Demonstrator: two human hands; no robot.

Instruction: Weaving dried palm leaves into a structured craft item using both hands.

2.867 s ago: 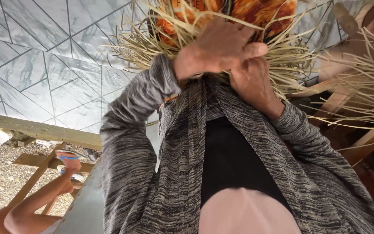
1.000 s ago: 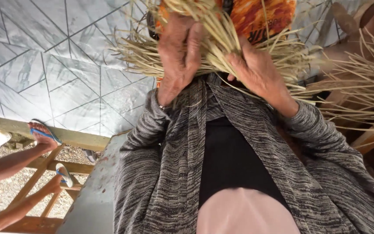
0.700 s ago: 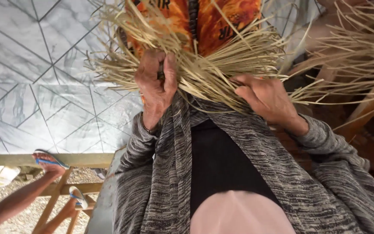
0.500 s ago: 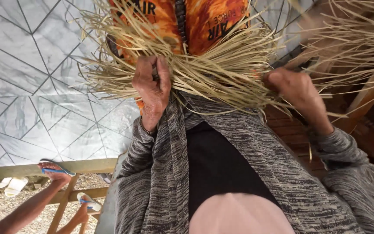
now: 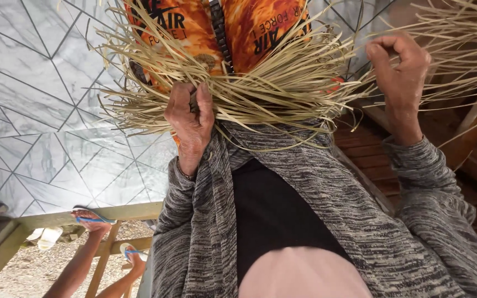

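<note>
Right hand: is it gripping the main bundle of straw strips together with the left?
No: the right hand is raised off to the side, apart from the bundle of straw strips, which only the left hand clasps.

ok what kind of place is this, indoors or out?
Likely a raised, open-sided porch of a home: marble-look tiled floor ending at a wooden rail, gravel ground below, and loose straw strips being worked by hand.

Straw bundle (image 5: 260,88) on orange-clad lap (image 5: 194,22)
</note>
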